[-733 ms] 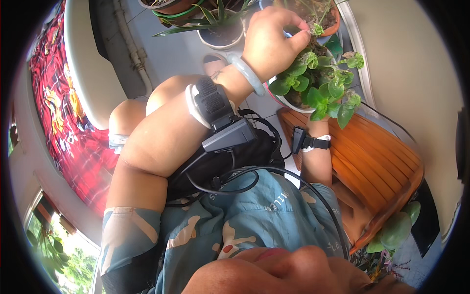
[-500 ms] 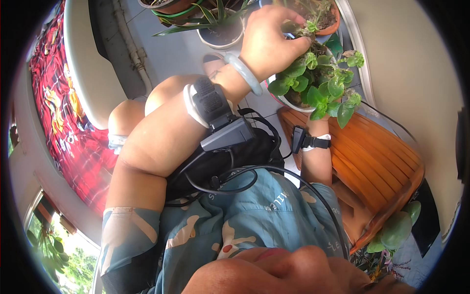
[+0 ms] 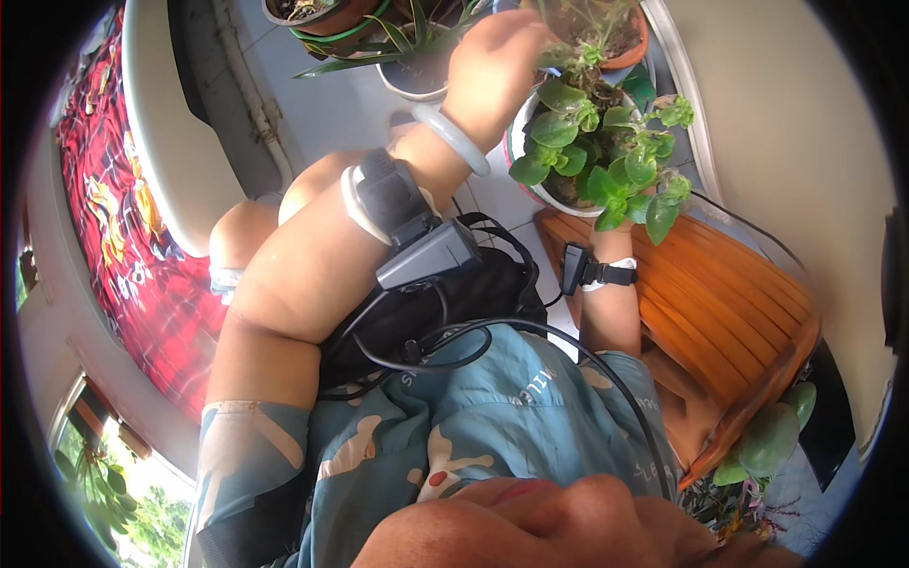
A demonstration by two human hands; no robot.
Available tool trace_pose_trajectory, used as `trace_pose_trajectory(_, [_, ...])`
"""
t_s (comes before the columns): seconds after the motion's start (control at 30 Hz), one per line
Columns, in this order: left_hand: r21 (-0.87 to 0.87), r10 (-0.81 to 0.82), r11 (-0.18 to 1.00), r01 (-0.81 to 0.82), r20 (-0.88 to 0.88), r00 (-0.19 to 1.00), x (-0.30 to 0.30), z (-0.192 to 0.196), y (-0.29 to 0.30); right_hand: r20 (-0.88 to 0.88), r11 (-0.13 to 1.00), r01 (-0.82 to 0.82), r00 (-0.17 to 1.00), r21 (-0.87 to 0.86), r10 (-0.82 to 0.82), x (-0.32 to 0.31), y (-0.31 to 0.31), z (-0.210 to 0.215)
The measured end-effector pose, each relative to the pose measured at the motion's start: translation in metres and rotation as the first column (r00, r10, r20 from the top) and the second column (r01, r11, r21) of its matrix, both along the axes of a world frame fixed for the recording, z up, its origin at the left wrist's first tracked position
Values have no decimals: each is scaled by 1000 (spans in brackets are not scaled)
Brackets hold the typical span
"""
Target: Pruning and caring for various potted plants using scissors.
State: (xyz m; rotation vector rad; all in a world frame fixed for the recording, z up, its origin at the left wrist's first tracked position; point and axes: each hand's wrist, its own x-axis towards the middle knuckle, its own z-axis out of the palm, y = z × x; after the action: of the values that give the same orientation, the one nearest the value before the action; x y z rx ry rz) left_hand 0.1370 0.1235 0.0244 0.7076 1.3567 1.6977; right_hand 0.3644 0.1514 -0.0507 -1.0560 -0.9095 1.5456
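A leafy green plant point(image 3: 568, 156) grows in a round white pot point(image 3: 519, 133) in front of me. My left hand point(image 3: 497, 66), wearing a pale bangle, is at the pot's far left edge. Its fingers are curled together beside the plant's dry upper stems point(image 3: 576, 59), but blur hides what is between them. My right hand point(image 3: 615, 232) reaches the near side of the pot and steadies it; leaves and the pot cover its fingers.
A slatted wooden stool point(image 3: 720, 312) stands at the right. Behind the plant is a terracotta pot point(image 3: 632, 47). A spiky-leaved plant point(image 3: 402, 47) and a brown pot point(image 3: 331, 19) stand at the far left. A black cable point(image 3: 578, 341) crosses my lap.
My left hand has drawn left, away from the middle of the plant, and its fingers have closed up. The pot has shifted slightly left, with my right hand staying at it.
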Motion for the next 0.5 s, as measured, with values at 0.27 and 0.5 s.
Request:
trace_pose_trajectory(0.27, [-374,-40,924,81,117,992,-9,-13,-3,-212,998,52,976,33,-44,3,-4,-12])
trace_pose_trajectory(0.5, [-557,-36,773,304,441,897,-3,-3,-17,-179,991,80,982,110,-60,-11,-3,9])
